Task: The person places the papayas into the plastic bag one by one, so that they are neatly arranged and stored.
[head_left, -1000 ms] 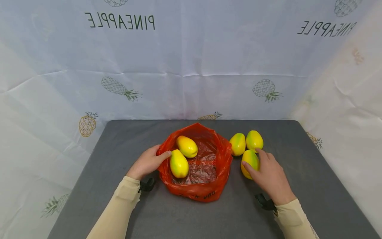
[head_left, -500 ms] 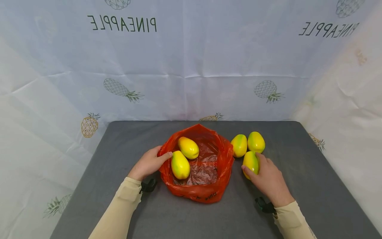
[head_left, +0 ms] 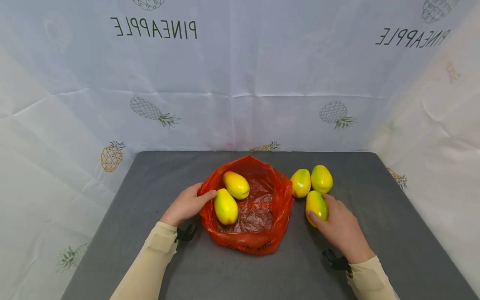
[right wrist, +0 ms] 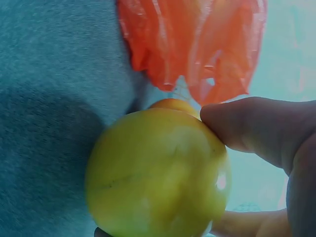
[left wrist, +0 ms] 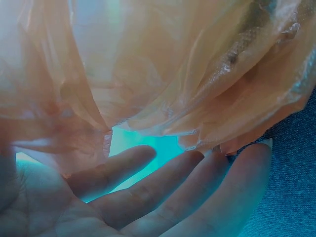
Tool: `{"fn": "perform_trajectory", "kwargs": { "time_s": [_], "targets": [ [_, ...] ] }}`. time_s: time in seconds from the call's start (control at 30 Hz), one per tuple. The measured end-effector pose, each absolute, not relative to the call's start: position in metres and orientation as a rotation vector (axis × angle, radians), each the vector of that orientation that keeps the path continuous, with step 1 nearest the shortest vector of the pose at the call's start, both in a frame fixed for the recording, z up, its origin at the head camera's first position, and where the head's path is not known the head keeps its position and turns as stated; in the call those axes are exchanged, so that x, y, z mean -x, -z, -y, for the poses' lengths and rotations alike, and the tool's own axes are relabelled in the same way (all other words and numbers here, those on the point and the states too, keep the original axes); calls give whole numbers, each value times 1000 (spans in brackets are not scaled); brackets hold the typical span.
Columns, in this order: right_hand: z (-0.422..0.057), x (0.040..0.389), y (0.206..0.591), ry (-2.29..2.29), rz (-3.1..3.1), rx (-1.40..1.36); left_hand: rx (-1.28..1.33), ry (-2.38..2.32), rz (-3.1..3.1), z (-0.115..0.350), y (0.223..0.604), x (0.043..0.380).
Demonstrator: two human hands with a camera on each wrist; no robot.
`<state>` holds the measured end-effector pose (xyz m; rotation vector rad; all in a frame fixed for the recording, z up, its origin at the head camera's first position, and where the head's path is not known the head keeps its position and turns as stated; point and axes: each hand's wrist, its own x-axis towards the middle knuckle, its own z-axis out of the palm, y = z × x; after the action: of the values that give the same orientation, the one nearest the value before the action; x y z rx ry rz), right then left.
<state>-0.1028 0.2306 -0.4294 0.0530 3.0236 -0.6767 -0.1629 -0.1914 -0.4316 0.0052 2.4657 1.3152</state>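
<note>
So the yellow-green fruit [head_left: 316, 206] sits right of centre in the head frame, a bit below the middle, and the right hand [head_left: 342, 225] has it, thumb on the near left side, fingers round the far right. That hand is spread about as wide as the fruit and no more. Can't tell if the fruit is off the table [head_left: 213, 277] or resting on it.

Handling-wise, my guess is firm, fairly light, not very fragile, but that glossy skin could be slippery. I'd take it across the fat middle, thumb and fingers on opposite sides, since the rounded ends look easy to slide off.

Just above it in the frame are two more fruits [head_left: 301, 183], the left one right up by the rim of the red bag [head_left: 249, 242] near the centre. The bag is thin, floppy plastic that probably folds in if nobody supports it, so the rim is where to grab. Two yellow fruits [head_left: 226, 207] lie inside, on its left side.

The left hand [head_left: 185, 205] holds the rim at the bag's left, thumb over the edge, fingers fairly straight against the outside, a loose grip. Behind it all hangs a pineapple-print cloth [head_left: 240, 66]
</note>
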Motion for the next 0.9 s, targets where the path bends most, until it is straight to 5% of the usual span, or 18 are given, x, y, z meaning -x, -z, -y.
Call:
{"fn": "perform_trajectory", "kwargs": {
  "time_s": [0.9],
  "targets": [
    [-202, 119, 370, 773, -3094, 111, -9, -1308, -2473, 191, 431, 163]
  ]
}}
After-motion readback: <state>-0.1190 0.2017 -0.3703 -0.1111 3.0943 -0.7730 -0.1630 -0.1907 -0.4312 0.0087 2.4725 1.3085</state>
